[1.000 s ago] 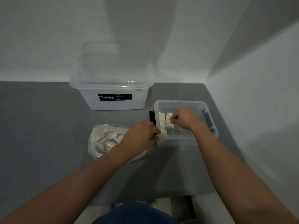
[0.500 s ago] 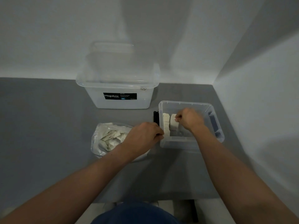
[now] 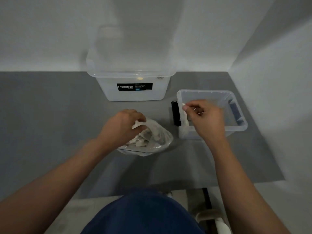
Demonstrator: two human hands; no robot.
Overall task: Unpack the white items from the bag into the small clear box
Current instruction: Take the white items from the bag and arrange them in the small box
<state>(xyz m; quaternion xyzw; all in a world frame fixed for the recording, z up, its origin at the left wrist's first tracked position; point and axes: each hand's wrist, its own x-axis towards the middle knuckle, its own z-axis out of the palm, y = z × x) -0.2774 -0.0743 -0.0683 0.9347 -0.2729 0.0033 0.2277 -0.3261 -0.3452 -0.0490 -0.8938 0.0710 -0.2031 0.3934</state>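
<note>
Grey tabletop (image 3: 50, 132), set against white walls.
Left hand (image 3: 123, 127): left of centre, fingers curled down onto the upper mouth of the bag (image 3: 157, 144), gripping the film there. Too blurred to tell whether a piece is also caught in that grip.
Bag: clear plastic, lying on the tabletop just left of the small clear box, partly filled with white items (image 3: 141, 141).
Behind, at the wall: large clear box (image 3: 135, 95), black "Megabox" label.
Small clear box (image 3: 239, 129): open-topped, black latch (image 3: 175, 115) on its left end, row of white pieces (image 3: 184, 125) along the inner left wall.
Right hand (image 3: 207, 120): over the box's left half, fingers curled, thumb and forefinger pinching one white piece (image 3: 183, 104) at the left rim.
</note>
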